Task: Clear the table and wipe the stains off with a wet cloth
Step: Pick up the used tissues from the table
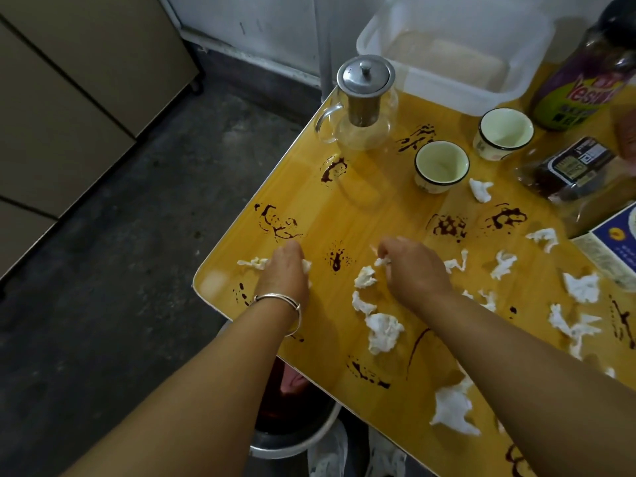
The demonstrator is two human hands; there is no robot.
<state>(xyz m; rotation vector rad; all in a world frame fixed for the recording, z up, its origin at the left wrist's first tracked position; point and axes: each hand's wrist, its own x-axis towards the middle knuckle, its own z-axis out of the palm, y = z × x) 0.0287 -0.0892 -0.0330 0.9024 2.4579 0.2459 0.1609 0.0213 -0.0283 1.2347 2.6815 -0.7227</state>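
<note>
A yellow wooden table (378,208) carries several dark brown stains (278,223) and several crumpled white tissue scraps (383,332). My left hand (285,270), with a silver bangle on the wrist, rests near the table's left corner, its fingers closed over a tissue scrap (253,263). My right hand (413,266) is at the table's middle, pinching another tissue scrap (382,261) between its fingertips. No wet cloth is in view.
A glass teapot (361,105) with a steel lid and two cream cups (441,165) (504,132) stand at the back. A clear plastic tub (457,46), a bottle (585,80), a snack packet (571,170) and a blue package (616,242) lie right. A bin (292,425) sits under the near edge.
</note>
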